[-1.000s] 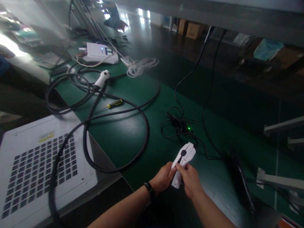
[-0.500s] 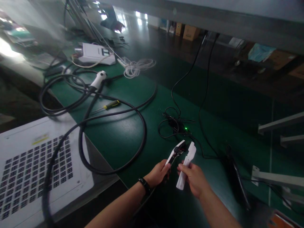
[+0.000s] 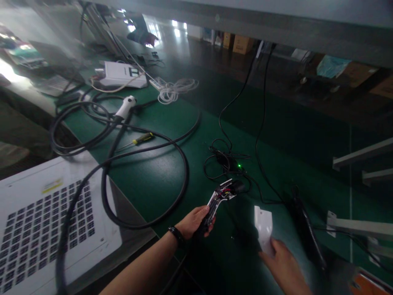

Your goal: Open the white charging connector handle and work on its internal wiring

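Note:
My left hand is closed around the lower part of an opened charging gun. Its white shell lies open, showing red and other coloured wires and a black round head at the far end. Off to the right, my right hand grips the lower end of a loose white handle cover, its smooth outer face turned up. The two parts are well apart. Some fingers of both hands are hidden.
On the green bench lie a looped black cable, another white charging gun, a yellow-black screwdriver, a power adapter with a green light, and a white cable coil. A white perforated case stands left.
My right hand has carried the white cover away to the right and down, turning its outer face up. My left hand has tilted the charging gun so its wired inside faces up.

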`<action>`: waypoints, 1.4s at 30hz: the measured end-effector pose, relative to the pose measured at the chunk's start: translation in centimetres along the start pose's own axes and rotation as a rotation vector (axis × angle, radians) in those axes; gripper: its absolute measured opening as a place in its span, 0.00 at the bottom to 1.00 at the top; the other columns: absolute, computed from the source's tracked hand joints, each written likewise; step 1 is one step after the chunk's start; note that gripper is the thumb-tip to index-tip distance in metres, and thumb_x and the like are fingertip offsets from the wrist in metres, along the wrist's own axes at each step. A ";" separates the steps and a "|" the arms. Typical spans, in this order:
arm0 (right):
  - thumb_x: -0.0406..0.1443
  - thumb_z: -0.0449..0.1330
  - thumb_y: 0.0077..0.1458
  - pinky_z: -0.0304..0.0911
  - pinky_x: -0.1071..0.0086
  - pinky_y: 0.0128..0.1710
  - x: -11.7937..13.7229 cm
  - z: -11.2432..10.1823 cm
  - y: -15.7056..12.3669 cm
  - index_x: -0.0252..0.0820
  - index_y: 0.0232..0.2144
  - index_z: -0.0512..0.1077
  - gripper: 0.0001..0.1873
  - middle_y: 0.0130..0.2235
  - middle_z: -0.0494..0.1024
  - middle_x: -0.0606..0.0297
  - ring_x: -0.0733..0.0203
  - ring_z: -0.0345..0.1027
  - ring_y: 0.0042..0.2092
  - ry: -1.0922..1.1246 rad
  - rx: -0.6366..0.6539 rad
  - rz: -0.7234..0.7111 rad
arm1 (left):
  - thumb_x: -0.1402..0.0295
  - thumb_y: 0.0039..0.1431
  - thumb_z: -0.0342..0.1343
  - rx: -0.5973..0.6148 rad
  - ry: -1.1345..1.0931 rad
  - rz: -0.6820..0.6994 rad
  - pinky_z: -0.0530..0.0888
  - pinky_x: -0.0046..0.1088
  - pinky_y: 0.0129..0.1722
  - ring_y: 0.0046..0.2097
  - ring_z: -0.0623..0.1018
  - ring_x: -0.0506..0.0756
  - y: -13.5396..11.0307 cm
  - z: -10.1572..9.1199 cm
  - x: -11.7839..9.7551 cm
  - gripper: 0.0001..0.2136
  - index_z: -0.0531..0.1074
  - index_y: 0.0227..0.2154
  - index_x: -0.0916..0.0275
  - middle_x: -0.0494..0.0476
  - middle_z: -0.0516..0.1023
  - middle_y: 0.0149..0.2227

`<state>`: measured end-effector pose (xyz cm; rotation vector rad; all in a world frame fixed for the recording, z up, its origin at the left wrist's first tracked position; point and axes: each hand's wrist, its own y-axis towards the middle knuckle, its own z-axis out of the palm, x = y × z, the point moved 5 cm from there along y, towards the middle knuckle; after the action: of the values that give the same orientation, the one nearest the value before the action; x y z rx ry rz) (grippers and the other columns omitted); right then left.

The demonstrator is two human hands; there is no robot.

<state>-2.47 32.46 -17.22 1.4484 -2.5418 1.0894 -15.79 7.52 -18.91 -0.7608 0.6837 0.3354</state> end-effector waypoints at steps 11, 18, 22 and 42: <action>0.37 0.50 0.51 0.59 0.62 0.44 -8.8 3.0 1.2 0.33 0.48 0.62 0.22 0.43 0.66 0.53 0.54 0.64 0.42 -0.391 -0.219 -0.128 | 0.55 0.61 0.37 0.154 -0.198 -0.056 0.62 0.23 0.18 0.25 0.67 0.49 -2.3 1.6 -0.1 0.20 0.63 0.40 0.68 0.57 0.63 0.30; 0.38 0.53 0.51 0.59 0.60 0.44 -9.4 3.0 1.8 0.33 0.49 0.62 0.23 0.41 0.66 0.55 0.54 0.63 0.41 -0.455 -0.270 -0.178 | 0.56 0.61 0.34 0.180 -0.223 -0.056 0.61 0.22 0.17 0.25 0.66 0.49 -3.1 2.1 -0.4 0.21 0.63 0.39 0.68 0.56 0.62 0.30; 0.42 0.56 0.48 0.57 0.55 0.48 -7.0 1.1 1.5 0.29 0.48 0.63 0.27 0.46 0.65 0.49 0.47 0.60 0.46 -0.462 -0.342 -0.174 | 0.57 0.62 0.33 0.201 -0.233 -0.047 0.61 0.22 0.17 0.24 0.67 0.49 -3.2 2.1 -0.4 0.21 0.63 0.40 0.69 0.56 0.62 0.29; 0.51 0.48 0.54 0.62 0.68 0.41 5.8 -0.8 3.8 0.47 0.40 0.65 0.19 0.34 0.75 0.69 0.62 0.69 0.38 0.570 -0.137 -0.087 | 0.56 0.61 0.33 0.212 -0.307 -0.075 0.61 0.21 0.16 0.24 0.66 0.49 -3.2 1.1 0.0 0.22 0.63 0.40 0.69 0.57 0.62 0.29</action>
<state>-8.88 29.83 -16.73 1.0161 -2.0858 1.0938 -13.66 6.17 -16.72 -0.5166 0.3927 0.2979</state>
